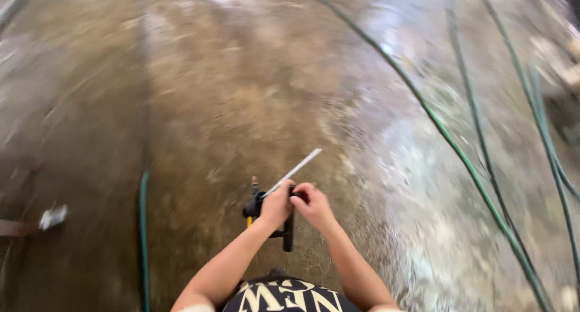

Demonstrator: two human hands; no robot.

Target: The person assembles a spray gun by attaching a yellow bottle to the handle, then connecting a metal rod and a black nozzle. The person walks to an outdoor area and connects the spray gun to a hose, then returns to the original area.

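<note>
I see both hands at lower centre: left hand clenched on black spray gun, right hand gripping its rear. White lance points up-right. Floor wet, glossy upper right, duller brown left. Green hoses at right.

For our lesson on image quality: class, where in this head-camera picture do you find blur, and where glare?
Head view: the wet concrete floor is smeared with motion blur, worst toward the edges; glare whitens its top edge and shines along the right side by the green hoses; the left hand, right hand and black spray gun at centre are sharper.
</note>
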